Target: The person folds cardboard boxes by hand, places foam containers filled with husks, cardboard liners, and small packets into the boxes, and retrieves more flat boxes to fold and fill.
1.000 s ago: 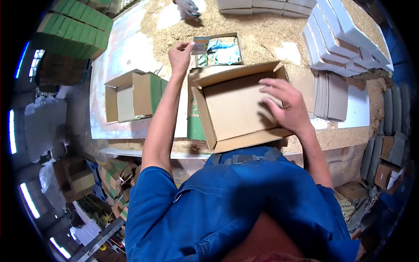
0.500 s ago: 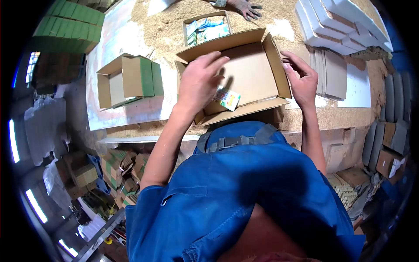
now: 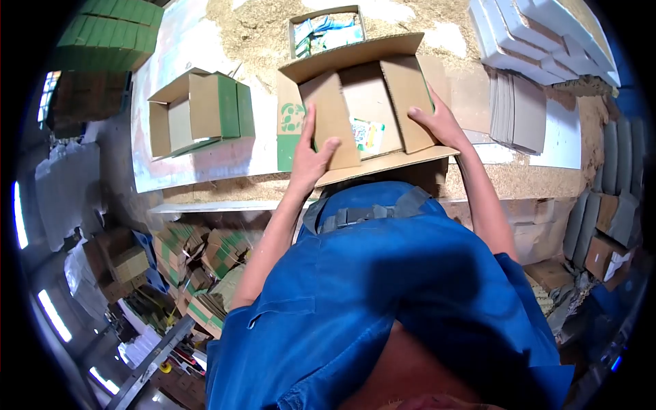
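A brown cardboard box [image 3: 372, 92] sits at the table's front edge, close to my body. Its two side flaps slant inward over the opening, while the far and near flaps stay up. My left hand [image 3: 314, 149] grips the left flap [image 3: 331, 119], thumb on top and the other fingers partly hidden behind it. On the other side, my right hand [image 3: 437, 123] holds the right flap [image 3: 408, 102] in the same way. Between the flaps, a small printed packet or card [image 3: 369, 135] lies on the box's bottom.
A smaller box [image 3: 326, 49] with blue and green packets stands behind. To the left is an open green-and-brown box [image 3: 205, 113]. Flat cardboard sheets [image 3: 517, 113] and white foam blocks [image 3: 540, 41] are at the right; stacked green boxes [image 3: 106, 34] stand far left.
My left hand has gone from above the box to its left flap. Both side flaps have tilted inward, narrowing the opening. Another person's hand at the back has left view.
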Demonstrator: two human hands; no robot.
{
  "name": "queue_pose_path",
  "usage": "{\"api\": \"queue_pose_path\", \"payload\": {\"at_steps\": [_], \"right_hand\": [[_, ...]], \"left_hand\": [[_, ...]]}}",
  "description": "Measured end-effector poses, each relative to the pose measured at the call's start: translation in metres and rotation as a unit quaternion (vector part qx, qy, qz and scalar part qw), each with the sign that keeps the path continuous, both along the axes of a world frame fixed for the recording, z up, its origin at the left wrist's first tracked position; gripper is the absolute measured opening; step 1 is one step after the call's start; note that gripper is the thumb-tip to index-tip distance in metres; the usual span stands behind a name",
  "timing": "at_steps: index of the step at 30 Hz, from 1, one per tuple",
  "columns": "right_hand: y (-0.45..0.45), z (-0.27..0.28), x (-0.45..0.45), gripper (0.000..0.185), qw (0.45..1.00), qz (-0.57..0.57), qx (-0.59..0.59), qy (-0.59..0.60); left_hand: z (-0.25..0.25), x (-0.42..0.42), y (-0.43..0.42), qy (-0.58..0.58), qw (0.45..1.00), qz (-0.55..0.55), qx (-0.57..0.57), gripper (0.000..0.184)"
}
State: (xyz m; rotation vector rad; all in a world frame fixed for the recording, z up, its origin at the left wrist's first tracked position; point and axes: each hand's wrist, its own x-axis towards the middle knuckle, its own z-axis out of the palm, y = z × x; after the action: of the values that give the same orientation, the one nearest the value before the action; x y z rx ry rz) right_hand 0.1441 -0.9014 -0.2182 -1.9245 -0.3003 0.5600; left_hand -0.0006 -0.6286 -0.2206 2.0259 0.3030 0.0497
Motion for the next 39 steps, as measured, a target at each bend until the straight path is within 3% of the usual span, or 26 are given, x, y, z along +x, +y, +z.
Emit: {"api": "queue_pose_path", "payload": {"at_steps": [1,4,6,11,13,16,19,22,24,25,27,28,30,31,32,33,34,36,37,39], "right_hand": [[0.005,-0.002,0.003,0.092,1.000,0.000,-0.003,-0.001],[0.012,-0.005,0.010,0.083,0.995,0.014,-0.087,-0.057],[0.016,0.000,0.009,0.080,1.000,-0.010,0.001,0.026],[0.015,0.013,-0.009,0.074,0.984,-0.058,0.111,0.125],[0.007,-0.003,-0.006,0.072,0.974,-0.093,0.119,0.168],[0.000,-0.016,-0.015,0.056,0.968,-0.112,0.123,0.190],[0.005,-0.017,-0.031,0.046,0.958,-0.144,0.157,0.190],[0.028,-0.024,-0.039,0.046,0.901,-0.242,0.250,0.260],[0.045,-0.041,-0.034,0.046,0.837,-0.267,0.317,0.357],[0.067,-0.029,-0.035,0.045,0.805,-0.204,0.388,0.400],[0.116,-0.003,-0.034,0.043,0.809,-0.190,0.396,0.391],[0.139,0.003,-0.033,0.042,0.810,-0.180,0.406,0.382],[0.182,-0.006,-0.023,0.039,0.865,-0.171,0.391,0.266],[0.203,-0.003,-0.017,0.038,0.846,-0.133,0.429,0.286],[0.225,0.000,-0.011,0.038,0.825,-0.095,0.467,0.305],[0.247,0.000,-0.006,0.037,0.813,-0.055,0.481,0.322],[0.268,-0.001,-0.004,0.037,0.800,-0.016,0.493,0.341],[0.312,0.019,-0.018,0.039,0.845,0.001,0.438,0.307],[0.329,0.007,-0.018,0.037,0.854,-0.015,0.419,0.309],[0.364,0.001,-0.020,0.036,0.876,-0.014,0.384,0.290]], "left_hand": [[0.000,0.003,-0.002,-0.002,1.000,0.000,0.030,0.089],[0.003,0.013,0.008,0.021,0.999,-0.030,0.006,0.091],[0.003,0.012,0.007,0.021,0.999,-0.001,-0.041,0.088],[0.006,-0.002,0.021,0.021,0.998,0.045,-0.024,0.081],[0.008,-0.002,0.030,0.026,0.991,0.009,-0.135,0.077],[-0.006,-0.001,0.041,-0.022,0.991,-0.010,-0.130,0.073],[0.004,-0.009,0.055,-0.048,0.976,-0.002,-0.211,0.064],[0.014,-0.022,0.081,-0.083,0.944,0.047,-0.316,0.057],[0.030,-0.038,0.114,-0.090,0.967,0.109,-0.210,0.051],[0.041,-0.047,0.135,-0.113,0.959,0.149,-0.214,0.047],[0.083,-0.067,0.187,-0.150,0.950,0.223,-0.161,0.039],[0.108,-0.076,0.216,-0.131,0.949,0.287,0.000,0.039],[0.112,-0.078,0.298,-0.159,0.890,0.359,0.232,0.040],[0.107,-0.077,0.343,-0.181,0.868,0.342,0.311,0.042],[0.087,-0.075,0.391,-0.116,0.895,0.324,0.284,0.047],[0.062,-0.070,0.432,-0.076,0.938,0.278,0.190,0.047],[0.053,-0.066,0.456,0.058,0.974,0.216,0.035,0.045],[0.051,-0.063,0.453,0.120,0.980,0.136,-0.078,0.044],[0.039,-0.059,0.465,0.184,0.976,0.089,-0.082,0.044],[0.020,-0.056,0.472,0.187,0.965,0.136,-0.127,0.044]]}}
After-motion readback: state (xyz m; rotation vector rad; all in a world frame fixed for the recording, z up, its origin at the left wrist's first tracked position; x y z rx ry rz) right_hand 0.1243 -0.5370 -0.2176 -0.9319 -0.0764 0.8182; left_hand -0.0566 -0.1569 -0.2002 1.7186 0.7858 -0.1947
